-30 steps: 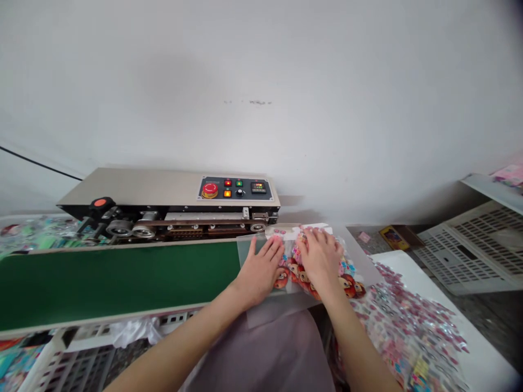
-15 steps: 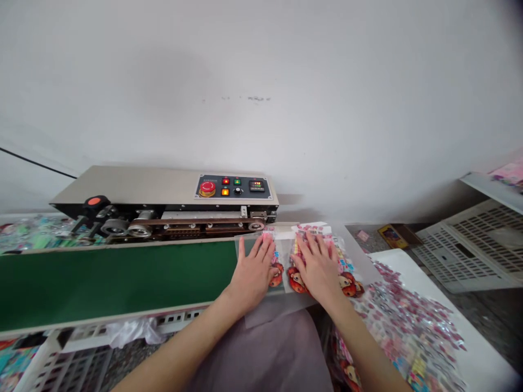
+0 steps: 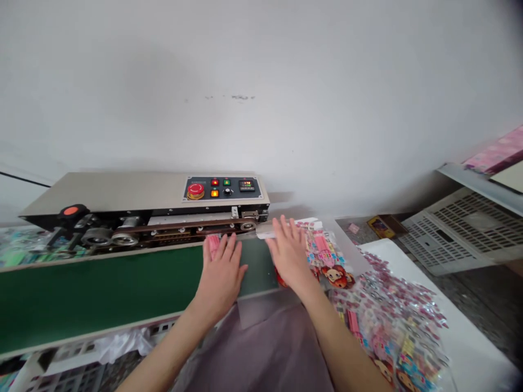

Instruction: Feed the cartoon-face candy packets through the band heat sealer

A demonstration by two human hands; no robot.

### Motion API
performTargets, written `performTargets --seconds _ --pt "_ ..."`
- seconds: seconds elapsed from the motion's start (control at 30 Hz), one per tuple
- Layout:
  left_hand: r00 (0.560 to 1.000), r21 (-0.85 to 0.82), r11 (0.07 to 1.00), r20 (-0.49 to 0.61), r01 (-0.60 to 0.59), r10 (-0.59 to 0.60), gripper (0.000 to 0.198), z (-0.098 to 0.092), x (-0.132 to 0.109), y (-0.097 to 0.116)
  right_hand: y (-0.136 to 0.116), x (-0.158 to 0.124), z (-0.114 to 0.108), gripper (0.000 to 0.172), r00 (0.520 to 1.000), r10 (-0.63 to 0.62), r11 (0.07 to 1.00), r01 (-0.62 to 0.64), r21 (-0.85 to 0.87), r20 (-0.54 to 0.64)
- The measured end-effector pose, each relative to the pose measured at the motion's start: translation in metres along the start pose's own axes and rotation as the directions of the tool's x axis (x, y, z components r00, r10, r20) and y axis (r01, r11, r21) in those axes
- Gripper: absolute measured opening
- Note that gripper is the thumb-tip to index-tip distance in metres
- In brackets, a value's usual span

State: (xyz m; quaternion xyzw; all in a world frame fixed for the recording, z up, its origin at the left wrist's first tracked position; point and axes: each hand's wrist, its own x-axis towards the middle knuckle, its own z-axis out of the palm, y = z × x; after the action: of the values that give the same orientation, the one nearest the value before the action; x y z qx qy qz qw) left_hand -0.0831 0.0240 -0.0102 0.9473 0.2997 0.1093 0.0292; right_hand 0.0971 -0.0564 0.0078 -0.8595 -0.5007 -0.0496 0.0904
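My left hand (image 3: 220, 275) lies flat with its fingers spread over a pink packet (image 3: 213, 244), on the green belt (image 3: 134, 288) just below the machine's rollers. Most of that packet is hidden under the hand. My right hand (image 3: 291, 253) rests open, palm down, at the belt's right end, on printed bags with a red cartoon animal. Beside it on the right lies another clear printed bag (image 3: 335, 272) with pink contents. The beige sealing machine (image 3: 122, 190) stands behind the belt, its indicator buttons and display lit.
On the right, a white surface (image 3: 461, 337) bears a heap of small clear packets (image 3: 400, 299). Beyond it are a tilted grey crate (image 3: 449, 234) and a small yellow box (image 3: 382, 226). More packets (image 3: 24, 245) lie behind the belt at left.
My left hand has moved left along the belt with the packet under it. My right hand has shifted left over the bags. The view has turned slightly to the right.
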Motion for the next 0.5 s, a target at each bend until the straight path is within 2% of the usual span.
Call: performTargets --seconds 0.13,0.2,0.33,0.43,0.5 --pt "0.984 -0.135 0.975 0.021 -0.174 0.179 0.044 0.000 0.004 0.018 0.044 -0.021 -0.009 0.047 0.997 0.030 0.998 -0.034 -0.062 -0.070" --pt "0.973 -0.201 0.954 0.020 -0.222 0.231 0.043 0.003 0.009 0.031 0.050 -0.032 -0.005 0.046 0.996 0.046 0.990 -0.055 -0.128 -0.078" --pt "0.968 -0.242 0.942 0.033 -0.232 0.247 0.044 0.009 0.018 0.043 0.024 -0.036 0.011 0.049 0.991 0.065 0.978 -0.087 -0.191 -0.120" --pt "0.979 -0.205 0.962 0.054 -0.182 0.196 0.043 0.008 0.020 0.038 0.003 -0.029 0.015 0.053 0.990 0.066 0.983 -0.087 -0.163 -0.128" --pt "0.982 -0.188 0.968 0.055 -0.165 0.179 0.044 0.006 0.022 0.035 0.003 -0.028 0.013 0.050 0.990 0.055 0.986 -0.074 -0.147 -0.130"
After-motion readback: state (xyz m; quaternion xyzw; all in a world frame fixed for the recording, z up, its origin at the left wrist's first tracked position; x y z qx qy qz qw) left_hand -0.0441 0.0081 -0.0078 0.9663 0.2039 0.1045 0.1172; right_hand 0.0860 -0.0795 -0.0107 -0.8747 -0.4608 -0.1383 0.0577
